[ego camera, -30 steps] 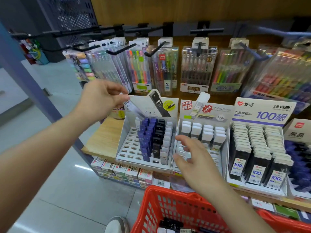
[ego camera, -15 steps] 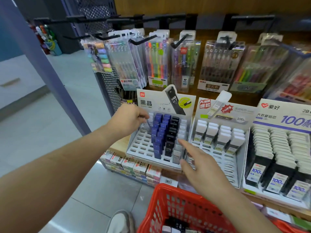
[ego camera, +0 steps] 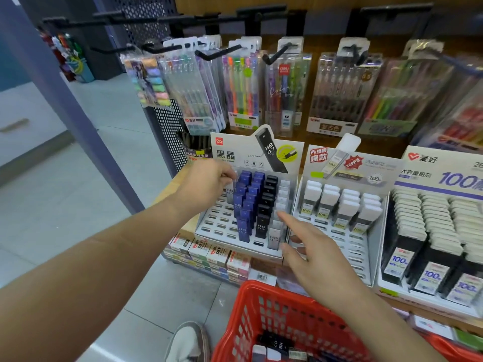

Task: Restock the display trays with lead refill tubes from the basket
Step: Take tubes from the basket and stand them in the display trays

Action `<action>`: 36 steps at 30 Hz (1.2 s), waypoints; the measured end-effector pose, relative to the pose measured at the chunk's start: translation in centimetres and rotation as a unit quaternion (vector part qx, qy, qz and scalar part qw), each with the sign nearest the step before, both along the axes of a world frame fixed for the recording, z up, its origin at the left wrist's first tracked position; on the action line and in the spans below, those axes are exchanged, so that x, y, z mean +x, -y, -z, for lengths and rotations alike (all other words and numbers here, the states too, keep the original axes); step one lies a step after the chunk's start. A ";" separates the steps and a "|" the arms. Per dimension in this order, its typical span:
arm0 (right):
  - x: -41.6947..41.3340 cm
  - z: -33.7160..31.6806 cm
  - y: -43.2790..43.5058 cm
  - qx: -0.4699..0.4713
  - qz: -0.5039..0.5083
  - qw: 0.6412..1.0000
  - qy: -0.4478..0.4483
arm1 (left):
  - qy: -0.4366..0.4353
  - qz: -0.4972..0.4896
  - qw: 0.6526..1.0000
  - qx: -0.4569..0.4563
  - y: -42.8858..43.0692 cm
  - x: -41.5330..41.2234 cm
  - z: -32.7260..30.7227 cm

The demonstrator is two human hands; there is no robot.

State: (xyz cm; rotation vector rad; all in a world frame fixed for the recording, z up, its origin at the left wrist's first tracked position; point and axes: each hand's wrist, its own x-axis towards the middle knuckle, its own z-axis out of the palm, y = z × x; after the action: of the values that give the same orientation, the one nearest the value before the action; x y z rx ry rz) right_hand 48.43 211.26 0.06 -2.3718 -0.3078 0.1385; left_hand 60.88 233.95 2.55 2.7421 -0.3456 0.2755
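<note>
Since a second ago the left hand (ego camera: 206, 181) has come down from beside the header card (ego camera: 235, 155) and now pinches a lead refill tube (ego camera: 230, 191) at the back-left of the display tray (ego camera: 217, 226), just beside the blue tubes (ego camera: 245, 202). The tube is a slim, clear-grey plastic stick printed HB 0.7. It is held upright by its top, likely so that its foot can drop straight into one of the rectangular slots.

The tray is white moulded plastic, stepped upward toward the back, and its left columns are bare slots. Next to the blue come black tubes (ego camera: 266, 205) and a column of pale grey tubes (ego camera: 281, 205).

The right hand (ego camera: 311, 249) is spread with straight fingers and holds nothing. Its forefinger reaches to the grey column, though whether it touches is hard to tell at this angle; it probably steadies the tray.

Below, the red basket (ego camera: 261, 307), of perforated plastic, keeps spare tubes (ego camera: 274, 344) in its bottom. To the right stands a neighbouring tray (ego camera: 347, 246) of white-capped tubes, and glossy pen packs (ego camera: 243, 87) hang above.
</note>
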 end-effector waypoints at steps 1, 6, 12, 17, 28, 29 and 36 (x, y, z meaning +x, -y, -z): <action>-0.2 -0.1 0.2 0.004 0.001 1.000 0.002 | 0.009 0.003 1.000 0.012 0.0 0.1 -0.2; -2.3 -2.0 3.0 -0.008 0.021 1.000 0.022 | 0.053 -0.014 0.998 -0.017 1.6 -1.8 -4.5; -7.4 -3.8 8.0 -0.166 -0.074 0.982 -0.046 | -0.002 0.092 0.992 -0.087 7.4 -9.3 -12.9; -12.9 0.0 11.8 -0.265 -0.140 0.946 -0.124 | -0.148 0.251 0.954 0.074 12.9 -17.1 -7.9; -24.0 15.9 17.3 -0.297 0.008 0.895 -0.332 | -0.432 0.184 0.822 0.322 14.9 -31.1 17.5; -24.3 17.0 17.4 -0.295 0.038 0.885 -0.359 | -0.444 0.164 0.820 0.323 14.8 -31.5 19.3; -25.3 22.7 14.7 -0.291 0.164 0.838 -0.432 | -0.437 0.052 0.844 0.306 15.0 -31.6 24.7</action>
State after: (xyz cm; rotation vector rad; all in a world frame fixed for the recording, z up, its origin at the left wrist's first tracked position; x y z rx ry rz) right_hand 23.08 196.58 -22.63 -2.5901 0.6616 1.2379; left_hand 29.29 218.96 -22.19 3.0314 -0.3480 -1.2930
